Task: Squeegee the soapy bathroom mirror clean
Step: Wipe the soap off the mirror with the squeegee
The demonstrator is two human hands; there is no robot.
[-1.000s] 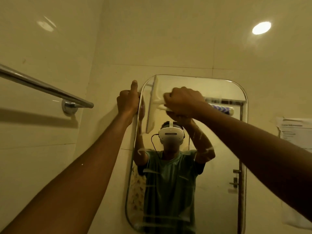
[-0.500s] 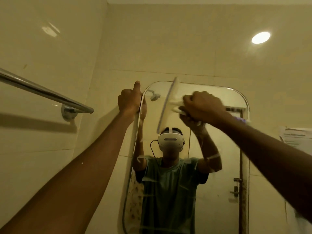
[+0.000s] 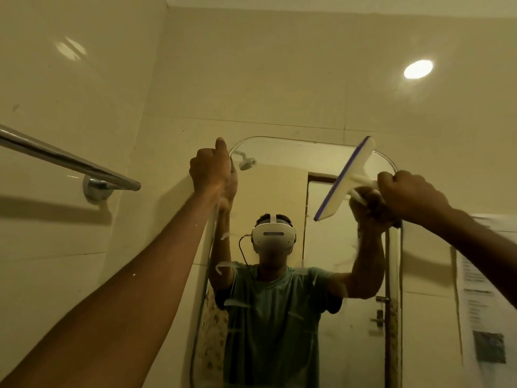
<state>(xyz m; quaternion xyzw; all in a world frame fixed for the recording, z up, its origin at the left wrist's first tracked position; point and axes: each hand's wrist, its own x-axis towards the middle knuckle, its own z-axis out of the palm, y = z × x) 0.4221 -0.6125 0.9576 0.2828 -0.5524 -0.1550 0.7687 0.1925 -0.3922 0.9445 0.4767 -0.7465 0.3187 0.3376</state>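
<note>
A tall wall mirror (image 3: 282, 186) with rounded corners hangs straight ahead; thin soap streaks show on its lower half. My left hand (image 3: 210, 169) grips the mirror's upper left edge, thumb pointing up. My right hand (image 3: 411, 196) is closed round the handle of a white squeegee (image 3: 345, 180) with a purple rubber blade. The blade is tilted, its top end at the mirror's upper right corner and its lower end toward the middle of the glass. Whether the blade touches the glass I cannot tell.
A chrome towel rail (image 3: 67, 161) juts from the left wall close to my left arm. A printed paper notice (image 3: 481, 298) is stuck on the wall right of the mirror. Pale tiled walls surround the mirror.
My right hand has swept the squeegee from the upper left of the mirror across to its upper right corner. My left hand has stayed on the left edge. The view has tilted upward.
</note>
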